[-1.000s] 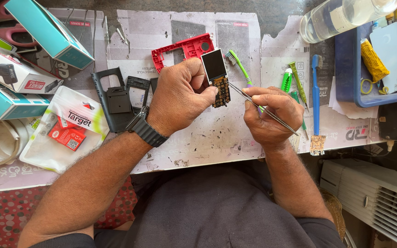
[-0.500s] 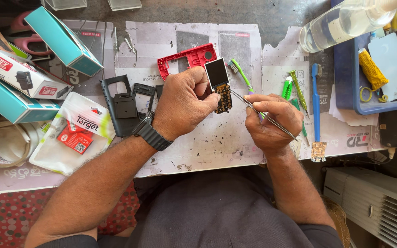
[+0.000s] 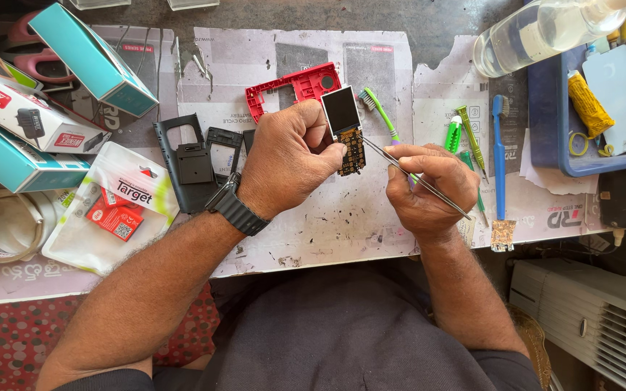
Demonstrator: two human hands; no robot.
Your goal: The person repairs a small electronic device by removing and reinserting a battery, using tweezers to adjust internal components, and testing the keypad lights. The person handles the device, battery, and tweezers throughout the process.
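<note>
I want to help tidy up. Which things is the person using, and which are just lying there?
In use: circuit board with its screen, in the left hand; tweezers in the right hand.

Lying about: red frame, black covers, toothbrushes, teal boxes, bottle, blue tray.

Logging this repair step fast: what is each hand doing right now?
Left hand: closed on a small phone board with its screen, held above the bench.
Right hand: closed on metal tweezers, tips at the board.
</note>
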